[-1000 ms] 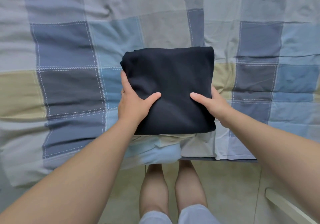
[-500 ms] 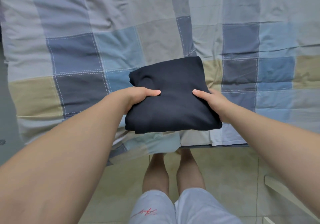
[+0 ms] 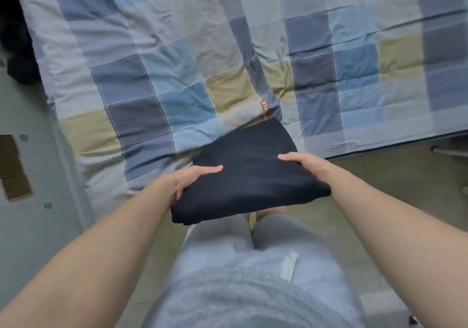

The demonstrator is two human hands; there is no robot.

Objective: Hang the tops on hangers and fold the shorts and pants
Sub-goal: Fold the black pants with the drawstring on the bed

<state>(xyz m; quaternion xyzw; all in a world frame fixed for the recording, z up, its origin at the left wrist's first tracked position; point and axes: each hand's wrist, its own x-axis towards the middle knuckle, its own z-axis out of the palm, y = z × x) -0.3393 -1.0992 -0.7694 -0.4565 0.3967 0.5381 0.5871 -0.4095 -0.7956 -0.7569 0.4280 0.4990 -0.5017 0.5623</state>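
- The folded dark garment (image 3: 250,175) is sitting between both hands as a thick, square navy bundle. In the head view its far corner is overlapping the near edge of the bed, and its near edge is hanging out over the person's thighs.
- Whether it is shorts or pants is not showing; only smooth folded layers are visible.
- The left hand (image 3: 187,180) is clamping the bundle's left edge, thumb lying flat on top and fingers tucked out of sight beneath.
- The right hand (image 3: 306,165) is doing the same on the right edge, thumb pointing inward across the cloth.
- The fabric is looking soft, limp and light, so the layers are likely to slide apart or sag in the middle if only one side is carrying it.
- Holding opposite edges with fingers underneath is probably the safest way to take it, since that is supporting every layer at once.
- The checked quilt (image 3: 177,74) is covering the bed in blue, grey and tan squares, lightly wrinkled.
- The person's pale grey shorts (image 3: 253,264) are filling the lower middle, above a tiled floor (image 3: 379,188).
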